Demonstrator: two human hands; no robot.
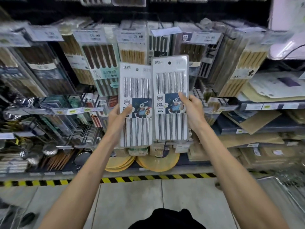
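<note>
Two chopstick packs held up before a shop rack

The left hand (121, 114) grips the left pack (136, 104) at its left edge, thumb across the front; the right hand (192, 107) grips the right pack (170, 98) at its right edge. The packs stand upright, edges touching. Behind them hang wooden chopstick packs (99, 60) under price tags (137, 37).

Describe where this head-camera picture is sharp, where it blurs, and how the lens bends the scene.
Head view: the left pack in the left hand and the right pack in the right hand are fairly sharp; the price tags and shelf goods toward the edges smear; wide-angle distortion bows the striped floor tape; lighting is even.
</note>
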